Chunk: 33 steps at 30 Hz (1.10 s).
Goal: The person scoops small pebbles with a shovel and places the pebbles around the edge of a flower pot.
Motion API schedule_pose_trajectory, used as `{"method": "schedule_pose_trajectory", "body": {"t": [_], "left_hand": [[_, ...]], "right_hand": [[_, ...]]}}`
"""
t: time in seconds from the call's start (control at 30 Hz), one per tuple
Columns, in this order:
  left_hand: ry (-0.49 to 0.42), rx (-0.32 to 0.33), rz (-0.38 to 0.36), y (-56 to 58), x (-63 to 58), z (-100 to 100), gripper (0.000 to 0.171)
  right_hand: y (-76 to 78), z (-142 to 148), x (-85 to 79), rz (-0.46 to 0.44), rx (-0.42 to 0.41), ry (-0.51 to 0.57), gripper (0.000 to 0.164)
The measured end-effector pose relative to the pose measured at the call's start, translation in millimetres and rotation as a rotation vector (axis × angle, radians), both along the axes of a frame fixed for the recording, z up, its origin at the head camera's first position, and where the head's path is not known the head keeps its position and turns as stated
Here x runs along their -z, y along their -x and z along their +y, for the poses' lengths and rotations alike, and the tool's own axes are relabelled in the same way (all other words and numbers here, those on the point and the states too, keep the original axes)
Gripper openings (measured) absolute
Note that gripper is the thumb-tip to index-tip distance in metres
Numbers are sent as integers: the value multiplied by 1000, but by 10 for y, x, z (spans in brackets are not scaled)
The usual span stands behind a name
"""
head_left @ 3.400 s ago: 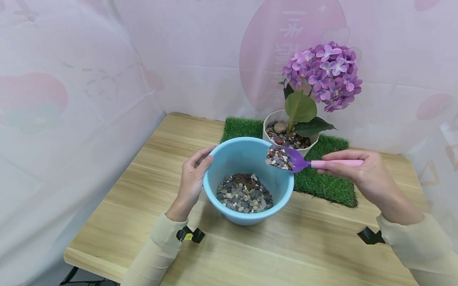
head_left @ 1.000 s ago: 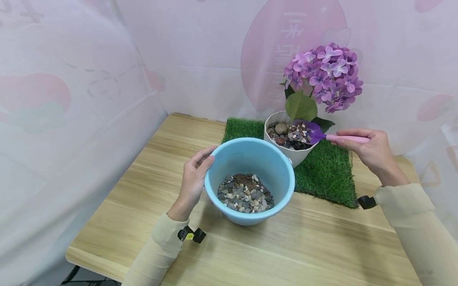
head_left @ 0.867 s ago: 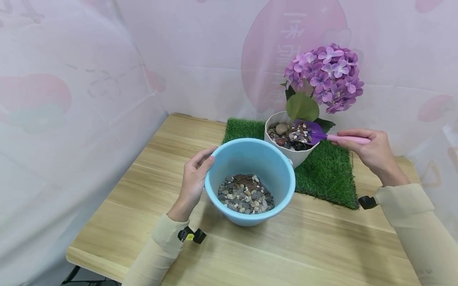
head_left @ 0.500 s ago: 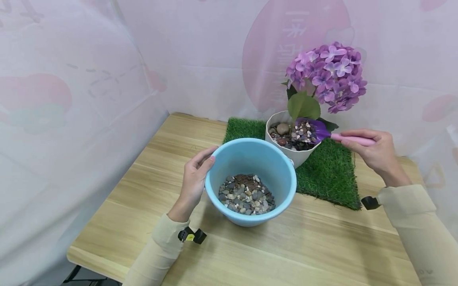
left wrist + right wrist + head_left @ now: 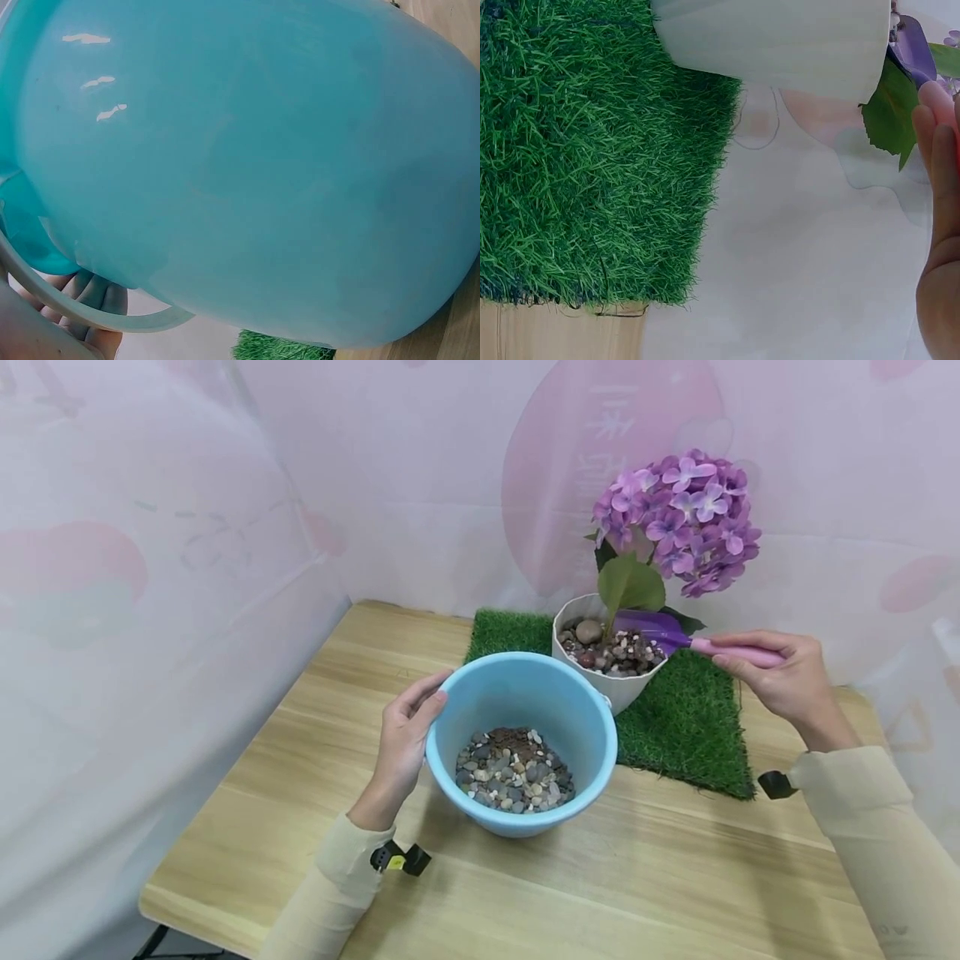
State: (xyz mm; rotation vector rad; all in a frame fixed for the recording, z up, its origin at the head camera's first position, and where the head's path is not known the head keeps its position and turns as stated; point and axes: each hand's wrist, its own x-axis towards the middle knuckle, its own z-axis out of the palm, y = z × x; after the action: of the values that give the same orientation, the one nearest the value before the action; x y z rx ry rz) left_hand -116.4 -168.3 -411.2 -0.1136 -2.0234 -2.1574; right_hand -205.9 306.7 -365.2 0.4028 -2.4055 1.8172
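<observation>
My left hand (image 5: 405, 735) grips the rim of a light blue bucket (image 5: 517, 693) at its left side, thumb over the edge. Pebbles (image 5: 517, 777) and some brown soil cover the bucket's bottom. In my right hand (image 5: 795, 672) is the pink handle of a trowel, its purple blade (image 5: 648, 623) tipped inside a white flowerpot (image 5: 626, 689). Small stones (image 5: 630, 653) lie heaped below the blade, around the stem of a purple hydrangea (image 5: 678, 527). In the left wrist view, the bucket's pale carrying handle (image 5: 127, 322) crosses in front of my fingers.
A green artificial grass mat (image 5: 686, 735) lies under the flowerpot, behind and right of the bucket. The wooden table (image 5: 285, 785) ends near a printed white cloth (image 5: 420, 527) at the back and left. Big leaves (image 5: 630, 583) overhang the pot.
The right hand has carried the loaded trowel from over the bucket to the flowerpot and tilted it; the small stones have slid off into the pot. The left hand stays on the bucket.
</observation>
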Motion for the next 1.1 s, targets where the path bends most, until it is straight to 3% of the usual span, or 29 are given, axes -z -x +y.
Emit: {"method": "schedule_pose_trajectory", "body": {"t": [0.27,0.43,0.63,0.8,0.97,1.1], "left_hand": [[5,-5,-5,-4,13,-7,40],[10,-13,-16,-1,7,-12,40],[6,-10,-23,2,6,-3,39],[-6,-7,-24,1,17,2,39],[1,-6,-26,2,16,3,39],[3,-9,-22,2,6,4,37]], "right_hand": [[-42,1,-9,77,-4,64,32],[-72,-33,-40,158,-2,13,30],[-44,-66,-37,375,66,-195,28],[-75,-140,-85,529,12,-243,33],[-131,-275,-180,826,-37,-313,29],[-142,-331,-200,974,-24,-392,26]]}}
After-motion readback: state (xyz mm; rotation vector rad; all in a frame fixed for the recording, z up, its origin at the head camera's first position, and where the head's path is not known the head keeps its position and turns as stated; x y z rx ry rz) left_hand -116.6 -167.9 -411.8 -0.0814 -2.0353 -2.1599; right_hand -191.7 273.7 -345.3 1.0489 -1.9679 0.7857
